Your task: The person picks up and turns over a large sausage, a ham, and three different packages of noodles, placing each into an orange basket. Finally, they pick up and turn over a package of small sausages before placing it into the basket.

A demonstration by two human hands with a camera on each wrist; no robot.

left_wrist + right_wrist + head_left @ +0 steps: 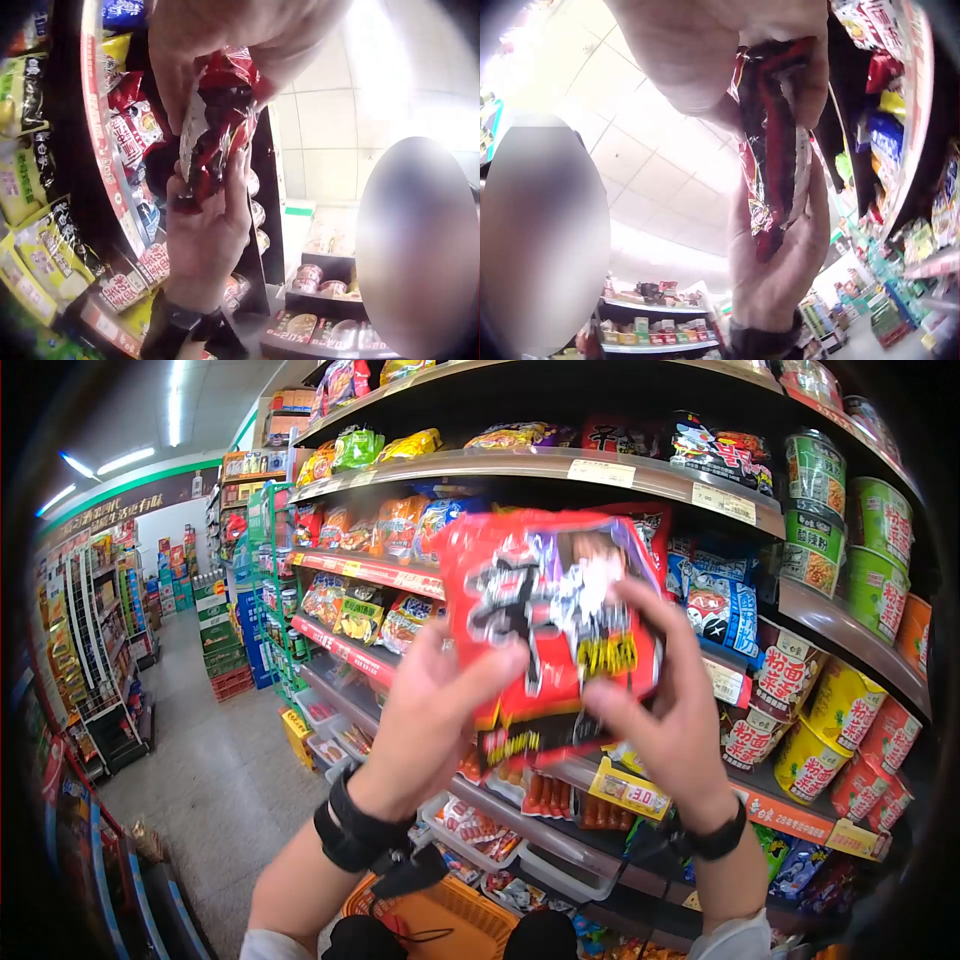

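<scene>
A red and black instant noodle packet (540, 620) with large dark lettering is held up in front of the shelves. My left hand (425, 710) grips its left edge, thumb across the front. On the opposite edge my right hand (672, 710) holds it between thumb and fingers. The left wrist view catches the packet (217, 135) edge-on, its shiny wrapper pinched between both hands. From the right wrist, the packet's dark narrow side (772, 142) shows between the two palms.
Shelves of bagged noodles (400, 525) curve behind the packet. Cup noodles (790, 670) are stacked at the right. Below, an orange basket (440, 920) sits near the person's legs, beside low plastic bins (565, 875). A tiled aisle (200, 760) runs along the left.
</scene>
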